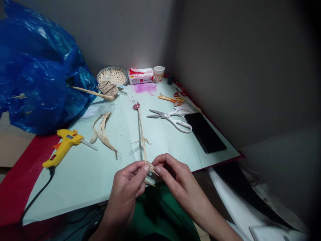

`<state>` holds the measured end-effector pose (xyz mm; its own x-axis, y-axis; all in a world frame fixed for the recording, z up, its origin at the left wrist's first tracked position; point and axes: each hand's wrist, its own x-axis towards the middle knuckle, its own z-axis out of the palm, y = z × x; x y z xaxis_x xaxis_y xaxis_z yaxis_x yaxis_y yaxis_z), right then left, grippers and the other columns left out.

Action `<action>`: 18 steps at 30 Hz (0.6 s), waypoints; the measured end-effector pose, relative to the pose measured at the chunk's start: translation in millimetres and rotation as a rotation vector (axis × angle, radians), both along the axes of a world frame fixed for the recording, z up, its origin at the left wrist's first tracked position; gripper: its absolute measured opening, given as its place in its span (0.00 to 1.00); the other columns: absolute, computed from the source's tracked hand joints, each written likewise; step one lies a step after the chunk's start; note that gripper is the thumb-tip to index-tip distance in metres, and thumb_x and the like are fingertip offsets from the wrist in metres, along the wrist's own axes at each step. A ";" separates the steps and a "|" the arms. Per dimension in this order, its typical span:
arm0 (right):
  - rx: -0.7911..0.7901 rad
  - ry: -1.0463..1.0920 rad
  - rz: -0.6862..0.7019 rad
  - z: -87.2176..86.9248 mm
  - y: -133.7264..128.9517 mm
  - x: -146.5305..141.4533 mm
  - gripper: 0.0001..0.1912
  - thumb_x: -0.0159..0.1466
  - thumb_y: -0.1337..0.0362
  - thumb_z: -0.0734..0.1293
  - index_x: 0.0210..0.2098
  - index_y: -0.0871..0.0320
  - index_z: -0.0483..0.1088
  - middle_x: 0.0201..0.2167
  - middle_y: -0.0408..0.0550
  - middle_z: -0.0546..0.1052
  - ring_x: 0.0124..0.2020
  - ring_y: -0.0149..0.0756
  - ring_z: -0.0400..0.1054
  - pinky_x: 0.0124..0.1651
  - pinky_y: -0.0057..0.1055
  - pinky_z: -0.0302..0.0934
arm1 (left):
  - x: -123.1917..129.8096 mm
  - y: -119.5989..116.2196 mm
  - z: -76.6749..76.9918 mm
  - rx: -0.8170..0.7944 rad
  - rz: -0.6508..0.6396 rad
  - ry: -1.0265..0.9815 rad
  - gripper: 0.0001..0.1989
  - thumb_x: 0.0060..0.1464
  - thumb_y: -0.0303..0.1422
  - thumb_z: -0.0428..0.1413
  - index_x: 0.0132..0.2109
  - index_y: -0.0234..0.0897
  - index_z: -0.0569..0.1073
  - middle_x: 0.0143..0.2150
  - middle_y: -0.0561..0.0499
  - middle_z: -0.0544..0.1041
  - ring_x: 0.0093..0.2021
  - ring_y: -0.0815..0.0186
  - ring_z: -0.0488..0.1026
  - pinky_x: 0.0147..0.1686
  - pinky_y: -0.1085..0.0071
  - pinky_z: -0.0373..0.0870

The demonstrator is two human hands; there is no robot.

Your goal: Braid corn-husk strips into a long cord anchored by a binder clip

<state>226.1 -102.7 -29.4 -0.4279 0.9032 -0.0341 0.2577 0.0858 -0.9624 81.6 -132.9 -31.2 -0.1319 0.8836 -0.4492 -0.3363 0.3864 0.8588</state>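
Note:
A pale braided cord of dried husk [142, 134] runs from a pink binder clip [136, 106] on the table toward me. My left hand [130, 180] pinches the near end of the braid between thumb and fingertips. Just to its right, my right hand [175, 172] has its thumb and forefinger closed on loose strands at that same end. A few strand tips stick out sideways midway along the braid, and another hangs below my fingers. Two dried husk strips [104, 132] lie on the table to the left.
A yellow glue gun [64, 145] with its cord lies at left, below a big blue plastic bag [42, 67]. White-handled scissors [173, 118] lie open beside a black phone [205, 132]. Behind are a twine ball [108, 88], woven basket [112, 75], tissue pack [140, 76] and paper cup [158, 74].

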 end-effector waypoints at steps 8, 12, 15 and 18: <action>0.199 -0.185 0.020 4.2 1.6 7.3 0.07 0.69 0.64 0.62 0.36 0.56 0.70 0.33 0.43 0.74 0.36 0.33 0.67 0.38 0.28 0.59 | 3.6 -1.1 -1.5 -0.013 0.016 0.065 0.11 0.50 0.38 0.62 0.34 0.32 0.76 0.20 0.61 0.57 0.19 0.79 0.45 0.17 0.79 0.41; 0.279 -0.302 0.064 7.9 3.6 9.2 0.08 0.69 0.65 0.60 0.34 0.56 0.67 0.32 0.43 0.72 0.37 0.34 0.66 0.38 0.30 0.59 | 7.2 -0.7 0.6 -0.006 0.038 0.187 0.13 0.48 0.40 0.63 0.31 0.33 0.75 0.19 0.60 0.57 0.20 0.77 0.50 0.18 0.80 0.47; 0.248 -0.380 0.061 11.3 1.1 6.2 0.09 0.70 0.65 0.58 0.33 0.56 0.64 0.31 0.43 0.70 0.35 0.34 0.64 0.36 0.30 0.58 | 7.7 0.0 0.5 -0.002 0.038 0.210 0.12 0.48 0.40 0.63 0.30 0.33 0.75 0.20 0.59 0.58 0.20 0.76 0.51 0.18 0.80 0.49; 0.159 -0.395 0.064 12.8 -3.8 3.8 0.10 0.71 0.63 0.55 0.33 0.55 0.60 0.28 0.41 0.68 0.29 0.32 0.62 0.31 0.30 0.57 | 6.8 -0.4 -1.3 -0.004 0.035 0.208 0.12 0.49 0.40 0.62 0.32 0.33 0.76 0.20 0.59 0.59 0.21 0.76 0.52 0.19 0.80 0.50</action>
<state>229.9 -106.5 -16.6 -0.4655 0.8823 -0.0693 0.5927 0.2527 -0.7647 88.4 -133.3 -32.6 -0.2530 0.8750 -0.4127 -0.1656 0.3811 0.9096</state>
